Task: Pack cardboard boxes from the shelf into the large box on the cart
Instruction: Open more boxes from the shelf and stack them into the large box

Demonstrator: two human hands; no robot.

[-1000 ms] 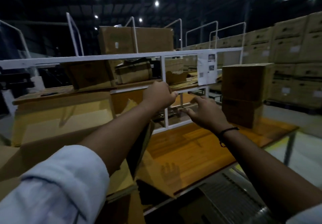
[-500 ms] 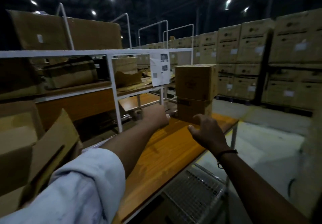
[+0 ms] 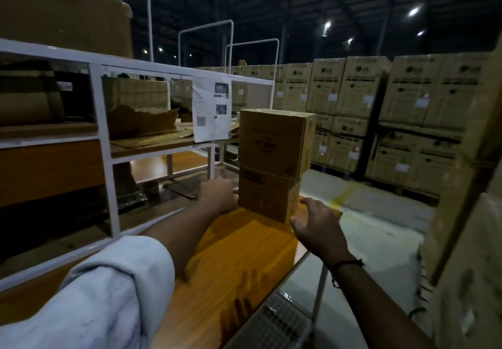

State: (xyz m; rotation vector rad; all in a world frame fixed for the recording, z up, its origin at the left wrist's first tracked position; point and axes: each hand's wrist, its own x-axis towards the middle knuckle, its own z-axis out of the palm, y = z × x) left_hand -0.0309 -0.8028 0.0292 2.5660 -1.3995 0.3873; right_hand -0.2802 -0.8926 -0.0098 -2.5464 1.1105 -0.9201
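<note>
The only writing you can read is the LG logo printed on the wrapped cartons (image 3: 353,88) stacked in rows across the floor behind the table. Each carries a white label too small to make out. The upper box (image 3: 274,142) of the two in front of you has a dark printed mark on its near face, and the lower box (image 3: 267,195) has a dark strip near its top edge, but both are too blurred to read. The two sit stacked at the far end of the wooden tabletop (image 3: 244,253), the upper one overhanging slightly to the right. Your left hand (image 3: 217,195) is at the lower box's left side with its back to the camera. Its fingers are hidden, so the grip cannot be told. Your right hand (image 3: 317,226), with a dark wrist band (image 3: 345,264), hovers just beside the box's near right corner, fingers spread and holding nothing. To the left stands the white shelf frame (image 3: 104,120), with a printed paper sheet (image 3: 212,108) showing small pictures and a square code hanging from its top rail, and a torn carton (image 3: 138,107) behind it. A wire basket (image 3: 277,319) sits below the table's edge.
</note>
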